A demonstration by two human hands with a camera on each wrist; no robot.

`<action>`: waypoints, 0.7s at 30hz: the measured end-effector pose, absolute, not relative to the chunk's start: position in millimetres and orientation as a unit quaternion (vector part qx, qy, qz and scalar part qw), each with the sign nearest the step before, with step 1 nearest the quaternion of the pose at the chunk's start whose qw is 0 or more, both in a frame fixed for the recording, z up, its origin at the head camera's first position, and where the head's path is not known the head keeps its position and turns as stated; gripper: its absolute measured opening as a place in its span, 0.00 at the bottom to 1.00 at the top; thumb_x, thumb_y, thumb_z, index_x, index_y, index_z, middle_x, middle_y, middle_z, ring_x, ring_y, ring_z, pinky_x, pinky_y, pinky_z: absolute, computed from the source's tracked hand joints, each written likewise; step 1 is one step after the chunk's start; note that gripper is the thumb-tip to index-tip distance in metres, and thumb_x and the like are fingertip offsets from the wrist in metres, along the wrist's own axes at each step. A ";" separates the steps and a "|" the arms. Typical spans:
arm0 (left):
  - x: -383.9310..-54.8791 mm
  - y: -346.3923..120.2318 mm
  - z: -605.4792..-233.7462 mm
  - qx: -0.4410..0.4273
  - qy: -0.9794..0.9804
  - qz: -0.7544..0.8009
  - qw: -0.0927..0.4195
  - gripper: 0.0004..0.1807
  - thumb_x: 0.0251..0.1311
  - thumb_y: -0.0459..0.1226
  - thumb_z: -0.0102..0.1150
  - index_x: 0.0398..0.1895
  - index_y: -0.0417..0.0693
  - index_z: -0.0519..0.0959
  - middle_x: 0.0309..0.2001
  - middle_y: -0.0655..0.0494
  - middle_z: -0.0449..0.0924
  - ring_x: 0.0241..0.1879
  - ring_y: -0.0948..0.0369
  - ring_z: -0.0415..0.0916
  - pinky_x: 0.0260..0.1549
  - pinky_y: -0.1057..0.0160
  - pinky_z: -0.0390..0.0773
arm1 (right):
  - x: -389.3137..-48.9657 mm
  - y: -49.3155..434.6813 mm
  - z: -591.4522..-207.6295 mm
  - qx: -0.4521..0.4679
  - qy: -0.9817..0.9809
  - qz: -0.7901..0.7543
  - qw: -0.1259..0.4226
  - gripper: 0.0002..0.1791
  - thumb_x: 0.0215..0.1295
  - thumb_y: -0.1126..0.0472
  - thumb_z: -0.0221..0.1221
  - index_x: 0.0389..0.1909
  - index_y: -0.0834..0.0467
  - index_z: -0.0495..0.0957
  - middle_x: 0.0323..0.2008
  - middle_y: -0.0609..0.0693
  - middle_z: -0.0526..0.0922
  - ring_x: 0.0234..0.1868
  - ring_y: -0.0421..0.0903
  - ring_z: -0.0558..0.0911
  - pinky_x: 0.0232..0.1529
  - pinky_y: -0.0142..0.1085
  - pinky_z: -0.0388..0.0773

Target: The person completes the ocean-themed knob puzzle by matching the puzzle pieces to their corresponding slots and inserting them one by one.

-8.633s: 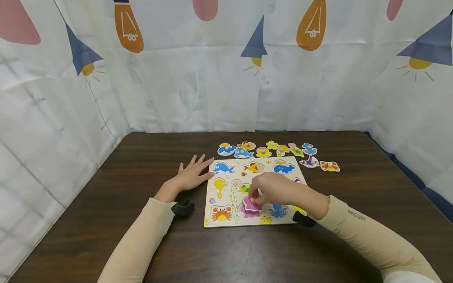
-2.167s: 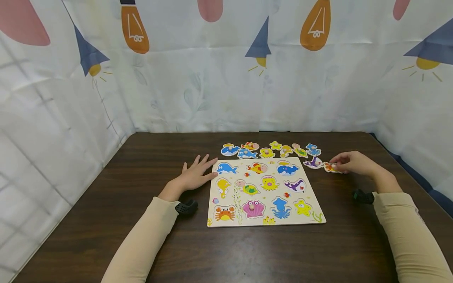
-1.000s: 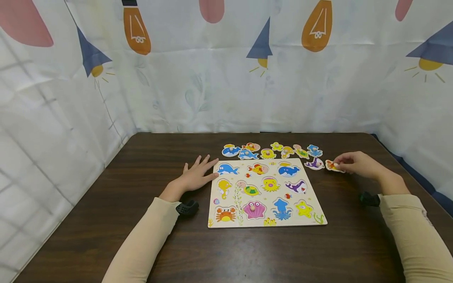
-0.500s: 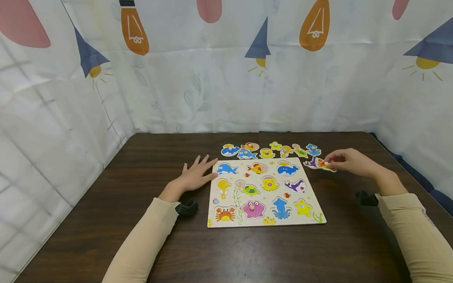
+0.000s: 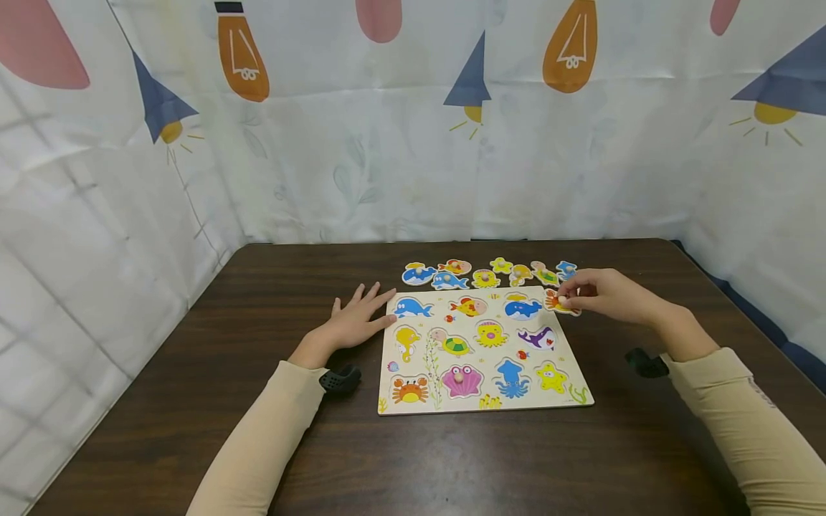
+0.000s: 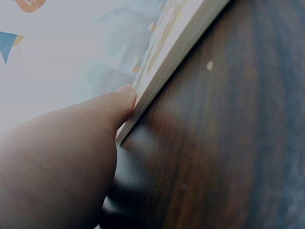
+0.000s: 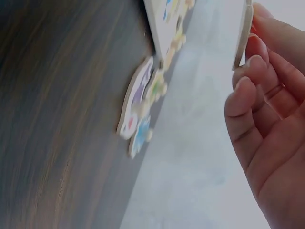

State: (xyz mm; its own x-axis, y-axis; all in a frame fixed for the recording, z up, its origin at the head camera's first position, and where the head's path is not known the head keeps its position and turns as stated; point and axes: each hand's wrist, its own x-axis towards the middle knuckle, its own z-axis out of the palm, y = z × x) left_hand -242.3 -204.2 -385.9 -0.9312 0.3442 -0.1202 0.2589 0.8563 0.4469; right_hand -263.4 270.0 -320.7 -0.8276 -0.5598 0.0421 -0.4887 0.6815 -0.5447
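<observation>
My right hand (image 5: 609, 295) pinches the crab puzzle piece (image 5: 553, 301) by its knob, above the upper right corner of the puzzle board (image 5: 510, 351). In the right wrist view this piece (image 7: 243, 38) shows edge-on between thumb and fingers. My left hand (image 5: 348, 324) lies with spread fingers at the board's left edge; its thumb (image 6: 125, 102) touches that edge in the left wrist view. A pink shell piece (image 5: 462, 382) with a knob sits in its recess. The printed crab recess (image 5: 410, 390) is at the lower left of the board.
Several knobbed sea-animal pieces lie behind the board, among them a whale (image 5: 418, 274), an octopus (image 5: 485, 279) and a turtle (image 5: 545, 274). A purple piece (image 7: 136, 95) and a blue squid piece (image 7: 140, 138) lie near the board's corner. A patterned curtain (image 5: 413, 165) encloses the table (image 5: 310, 459).
Earlier, my right hand held the shell piece over its recess, where it now sits. Since then it has picked up the crab piece and carried it left, over the purple piece. My left hand stays put.
</observation>
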 end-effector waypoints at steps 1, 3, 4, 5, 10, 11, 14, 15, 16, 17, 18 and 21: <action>-242.2 -204.4 -385.9 0.157 0.958 0.217 0.098 0.40 0.76 0.59 0.46 0.84 0.58 0.51 0.83 0.44 0.37 0.80 0.40 0.27 0.66 0.24 0.27 | -262.7 267.0 -320.7 -0.291 0.913 -0.280 0.063 0.08 0.71 0.61 0.65 0.46 0.60 0.85 0.31 0.46 0.80 0.31 0.45 0.75 0.31 0.35 0.75; -242.1 -204.5 -385.6 0.158 0.958 0.219 0.099 0.40 0.76 0.59 0.46 0.84 0.58 0.51 0.83 0.44 0.37 0.80 0.40 0.27 0.66 0.24 0.27 | -261.3 260.9 -321.0 -0.299 0.909 -0.284 0.061 0.08 0.70 0.62 0.66 0.46 0.60 0.85 0.31 0.45 0.80 0.31 0.45 0.75 0.31 0.35 0.75; -242.1 -204.6 -385.6 0.158 0.958 0.219 0.100 0.40 0.76 0.59 0.46 0.84 0.58 0.51 0.83 0.44 0.37 0.80 0.40 0.27 0.66 0.24 0.27 | -260.5 258.0 -321.2 -0.303 0.908 -0.285 0.059 0.08 0.70 0.63 0.66 0.46 0.60 0.85 0.32 0.45 0.80 0.31 0.45 0.75 0.31 0.35 0.75; -241.9 -204.7 -385.2 0.158 0.957 0.219 0.100 0.40 0.76 0.59 0.46 0.84 0.58 0.50 0.83 0.44 0.36 0.80 0.40 0.27 0.66 0.24 0.27 | -259.8 255.1 -321.4 -0.307 0.906 -0.285 0.058 0.07 0.70 0.63 0.66 0.46 0.60 0.85 0.32 0.45 0.80 0.31 0.45 0.76 0.31 0.35 0.75; -241.7 -205.7 -384.5 0.155 0.959 0.216 0.099 0.40 0.76 0.59 0.46 0.84 0.58 0.50 0.83 0.44 0.37 0.80 0.39 0.27 0.66 0.24 0.27 | -256.9 235.8 -322.3 -0.335 0.894 -0.288 0.068 0.06 0.70 0.63 0.66 0.45 0.58 0.85 0.32 0.43 0.79 0.31 0.45 0.75 0.31 0.35 0.75; -241.6 -205.9 -384.5 0.154 0.959 0.216 0.099 0.40 0.76 0.60 0.46 0.84 0.58 0.50 0.83 0.44 0.37 0.80 0.39 0.28 0.66 0.24 0.27 | -256.7 231.1 -322.5 -0.343 0.891 -0.290 0.073 0.06 0.70 0.62 0.66 0.44 0.57 0.85 0.31 0.43 0.79 0.31 0.45 0.75 0.31 0.35 0.75; -241.4 -206.3 -385.0 0.152 0.960 0.213 0.100 0.40 0.76 0.60 0.46 0.84 0.58 0.50 0.83 0.44 0.37 0.80 0.39 0.28 0.66 0.24 0.27 | -255.8 216.5 -323.2 -0.366 0.880 -0.292 0.081 0.05 0.70 0.62 0.66 0.44 0.56 0.85 0.31 0.42 0.79 0.30 0.44 0.76 0.31 0.35 0.75; -241.4 -206.3 -385.4 0.152 0.960 0.212 0.100 0.40 0.76 0.60 0.46 0.84 0.58 0.50 0.83 0.44 0.37 0.80 0.39 0.28 0.66 0.24 0.27 | -255.4 211.9 -323.7 -0.373 0.877 -0.291 0.081 0.05 0.69 0.63 0.66 0.44 0.56 0.85 0.31 0.42 0.80 0.30 0.43 0.76 0.31 0.35 0.76; -241.1 -206.2 -385.4 0.152 0.960 0.213 0.101 0.40 0.76 0.60 0.46 0.84 0.58 0.50 0.83 0.44 0.37 0.80 0.39 0.28 0.66 0.24 0.27 | -254.8 207.5 -323.9 -0.379 0.875 -0.290 0.081 0.05 0.69 0.64 0.67 0.44 0.56 0.85 0.31 0.42 0.80 0.30 0.43 0.77 0.31 0.35 0.76; -240.9 -205.9 -385.3 0.153 0.960 0.214 0.102 0.40 0.76 0.60 0.46 0.84 0.58 0.50 0.83 0.44 0.37 0.80 0.39 0.28 0.66 0.24 0.27 | -254.1 203.2 -323.9 -0.388 0.872 -0.288 0.079 0.06 0.68 0.64 0.67 0.44 0.56 0.85 0.31 0.41 0.79 0.31 0.42 0.77 0.31 0.35 0.77; -240.8 -205.6 -385.2 0.154 0.959 0.215 0.102 0.40 0.76 0.60 0.46 0.84 0.58 0.50 0.83 0.44 0.37 0.80 0.39 0.27 0.66 0.24 0.27 | -253.3 199.1 -324.1 -0.393 0.871 -0.285 0.076 0.06 0.68 0.64 0.68 0.43 0.56 0.85 0.32 0.41 0.79 0.31 0.42 0.77 0.32 0.35 0.77; -241.0 -204.5 -384.7 0.156 0.958 0.218 0.100 0.40 0.76 0.59 0.46 0.84 0.58 0.50 0.83 0.44 0.37 0.80 0.39 0.28 0.66 0.24 0.27 | -250.7 188.2 -324.2 -0.404 0.868 -0.279 0.072 0.06 0.67 0.64 0.68 0.43 0.55 0.86 0.33 0.40 0.79 0.32 0.42 0.77 0.33 0.35 0.78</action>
State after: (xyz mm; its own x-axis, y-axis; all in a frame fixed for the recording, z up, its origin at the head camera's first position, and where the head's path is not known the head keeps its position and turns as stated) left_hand -241.0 -204.5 -384.7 -0.9310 0.3433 -0.1240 0.2560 0.8562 0.4487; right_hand -250.7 188.2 -324.2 -0.6630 -0.7417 0.1013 -0.6619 0.5175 -0.5424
